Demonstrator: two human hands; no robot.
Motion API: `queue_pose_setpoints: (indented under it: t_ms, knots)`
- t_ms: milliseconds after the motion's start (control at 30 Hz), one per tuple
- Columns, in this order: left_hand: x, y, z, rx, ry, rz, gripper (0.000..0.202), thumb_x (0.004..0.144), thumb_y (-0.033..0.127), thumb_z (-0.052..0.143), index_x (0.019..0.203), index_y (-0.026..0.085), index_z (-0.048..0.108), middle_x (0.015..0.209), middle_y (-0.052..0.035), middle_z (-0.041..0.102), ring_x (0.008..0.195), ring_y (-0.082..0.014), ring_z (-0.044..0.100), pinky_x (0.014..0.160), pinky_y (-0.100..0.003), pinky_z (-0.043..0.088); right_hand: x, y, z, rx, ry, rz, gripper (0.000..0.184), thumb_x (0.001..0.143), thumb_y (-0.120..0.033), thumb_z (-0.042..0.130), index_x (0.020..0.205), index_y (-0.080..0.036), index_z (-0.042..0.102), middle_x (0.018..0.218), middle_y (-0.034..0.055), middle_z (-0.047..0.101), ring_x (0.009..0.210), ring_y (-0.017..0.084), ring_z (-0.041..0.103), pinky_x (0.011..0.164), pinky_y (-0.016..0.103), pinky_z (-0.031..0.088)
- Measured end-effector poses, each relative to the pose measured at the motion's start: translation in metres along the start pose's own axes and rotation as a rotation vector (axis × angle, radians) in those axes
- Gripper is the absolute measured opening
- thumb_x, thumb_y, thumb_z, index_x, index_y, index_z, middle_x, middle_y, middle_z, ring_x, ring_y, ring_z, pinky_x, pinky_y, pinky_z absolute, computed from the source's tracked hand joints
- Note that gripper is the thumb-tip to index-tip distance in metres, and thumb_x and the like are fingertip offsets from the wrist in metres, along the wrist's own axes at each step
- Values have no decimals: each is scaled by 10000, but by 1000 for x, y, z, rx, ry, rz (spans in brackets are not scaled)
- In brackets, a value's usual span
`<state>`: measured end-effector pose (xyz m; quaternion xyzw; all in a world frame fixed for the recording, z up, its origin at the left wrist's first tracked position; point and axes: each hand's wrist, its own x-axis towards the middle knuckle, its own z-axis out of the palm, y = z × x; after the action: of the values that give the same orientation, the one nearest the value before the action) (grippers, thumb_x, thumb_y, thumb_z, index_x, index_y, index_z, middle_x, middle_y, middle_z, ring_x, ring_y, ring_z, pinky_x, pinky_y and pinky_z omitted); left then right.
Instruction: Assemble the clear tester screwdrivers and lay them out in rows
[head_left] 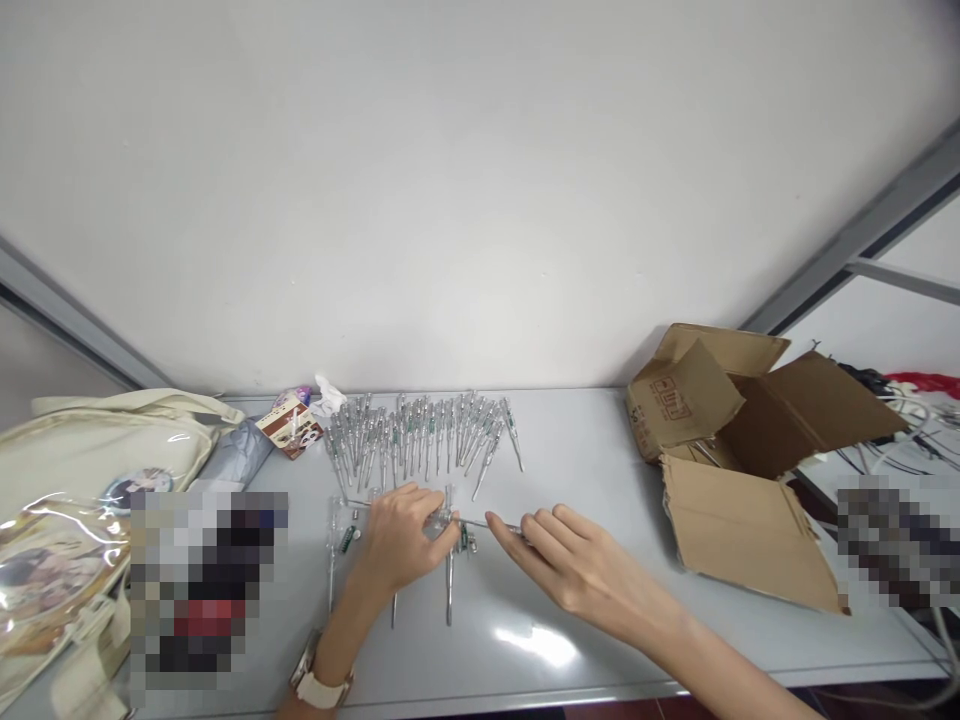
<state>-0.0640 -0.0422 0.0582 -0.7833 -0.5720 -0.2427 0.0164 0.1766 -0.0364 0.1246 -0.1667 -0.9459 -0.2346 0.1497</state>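
My left hand (409, 530) is closed, thumb and fingers pinching a clear-handled tester screwdriver that the fingers partly cover. My right hand (574, 560) is closed around the handle of a thin screwdriver (487, 524), its shaft pointing left to the left hand's fingertips. Just under the left fingertips lies another tester screwdriver (449, 585) with its metal blade toward me. Small green parts (348, 539) and metal bits (472, 545) lie around the left hand. One more tester screwdriver (331, 560) lies left of the wrist. Behind the hands, many tester screwdrivers (409, 435) are spread in a row.
An open cardboard box (720, 400) stands at the right, its front flap lying over the grey table (585, 440). Cables (900, 430) sit beyond it. On the left are a cream bag (97, 470), a grey bundle (240, 452), a brown-and-white packet (291, 425) and crumpled tissue (328, 397).
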Motion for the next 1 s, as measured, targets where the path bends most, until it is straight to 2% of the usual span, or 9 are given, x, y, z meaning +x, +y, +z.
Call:
queue_pose_setpoints:
  t_ms: [267, 467, 667, 833, 1000]
  knots:
    - [1, -1, -3, -44, -12, 13, 320, 796, 283, 537, 552, 191, 352, 479, 35, 329, 516, -122, 353, 517, -269, 187, -10, 3, 12, -27, 73, -55, 414, 898, 59, 418, 1274, -17, 571, 810, 56, 613, 742, 164, 546, 635, 331, 379]
    - [1, -2, -2, -64, -33, 24, 304, 761, 264, 545, 554, 191, 335, 481, 36, 324, 516, -120, 343, 521, -275, 174, -15, 6, 16, -45, 96, -87, 392, 922, 24, 439, 1286, -38, 569, 831, 47, 607, 813, 149, 558, 664, 311, 399]
    - [1, -2, -1, -28, -21, 14, 279, 758, 269, 556, 555, 195, 379, 487, 29, 368, 530, -128, 372, 526, -272, 192, -13, 6, 17, -12, 100, -43, 393, 909, 39, 446, 1277, -33, 565, 822, 48, 597, 744, 145, 545, 642, 318, 395]
    - [3, 4, -1, -35, 17, 30, 279, 761, 263, 547, 542, 195, 389, 474, 25, 387, 517, -129, 366, 519, -272, 199, -24, 3, 23, 15, 64, 34, 436, 911, 44, 439, 1320, -60, 545, 786, 27, 577, 656, 135, 490, 606, 317, 378]
    - [3, 6, 1, -43, 15, 55, 280, 760, 262, 545, 533, 196, 395, 464, 26, 396, 504, -127, 360, 515, -273, 206, -37, -3, 27, -26, 74, 44, 461, 916, 35, 423, 1341, -96, 545, 847, 44, 590, 739, 142, 522, 661, 316, 391]
